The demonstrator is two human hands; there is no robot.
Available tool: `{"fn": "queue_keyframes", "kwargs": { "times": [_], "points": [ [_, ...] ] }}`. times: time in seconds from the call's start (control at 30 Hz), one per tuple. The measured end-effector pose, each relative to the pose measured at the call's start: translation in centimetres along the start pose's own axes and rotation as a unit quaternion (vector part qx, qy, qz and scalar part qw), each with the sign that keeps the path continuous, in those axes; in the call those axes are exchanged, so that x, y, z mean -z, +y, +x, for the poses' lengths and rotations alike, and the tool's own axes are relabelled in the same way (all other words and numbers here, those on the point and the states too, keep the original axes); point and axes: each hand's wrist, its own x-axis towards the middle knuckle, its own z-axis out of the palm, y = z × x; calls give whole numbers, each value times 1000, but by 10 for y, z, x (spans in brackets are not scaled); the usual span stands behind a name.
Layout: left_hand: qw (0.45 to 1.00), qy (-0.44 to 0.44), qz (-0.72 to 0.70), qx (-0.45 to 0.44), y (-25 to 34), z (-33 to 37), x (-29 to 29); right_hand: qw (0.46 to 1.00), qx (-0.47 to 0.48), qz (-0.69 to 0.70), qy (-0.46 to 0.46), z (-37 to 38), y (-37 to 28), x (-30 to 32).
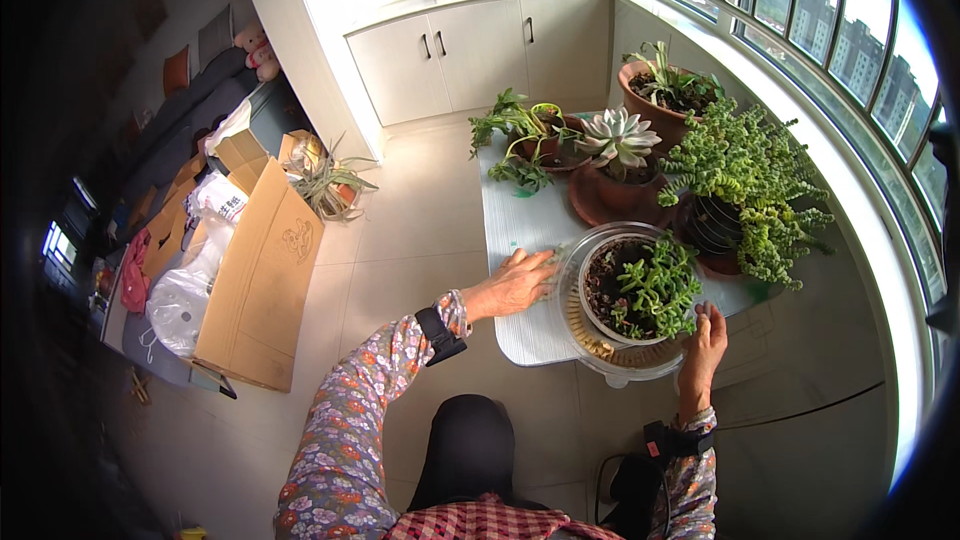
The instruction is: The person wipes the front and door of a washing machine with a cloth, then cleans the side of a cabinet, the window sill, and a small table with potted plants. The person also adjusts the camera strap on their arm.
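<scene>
A white round pot (588, 302) holds a green succulent (660, 285) in dark soil. It stands in a wide clear plastic saucer (572, 328) at the near edge of a small table (535, 325). My left hand (512, 285) lies with its fingers stretched out against the saucer's left side. On the right, my right hand (704, 345) has its fingers curled at the saucer's rim, close beside the pot; its fingertips are partly hidden. Something pale and ribbed shows through the saucer beneath the pot.
Behind the pot stand a rosette succulent (618, 138), a leafy trailing plant (545, 130), a terracotta pot (650, 110) and a bushy succulent (735, 170). A barred window (850, 50) runs along the right. An open cardboard box (265, 280) and a spiky potted plant (330, 185) are left.
</scene>
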Motion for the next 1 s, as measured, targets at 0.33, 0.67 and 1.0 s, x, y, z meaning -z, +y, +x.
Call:
{"fn": "queue_keyframes", "kwargs": {
  "times": [0.33,0.67,1.0],
  "points": [
    [990,39,64,116,-78,58,7,998,-36,-33,-26,-3,-13,5],
    [988,47,41,142,-59,42,9,999,-28,-17,-18,-4,-16,1],
    [999,24,5,24,29,-48,6,999,-18,-18,-22,1,-4,5]
  ]
}}
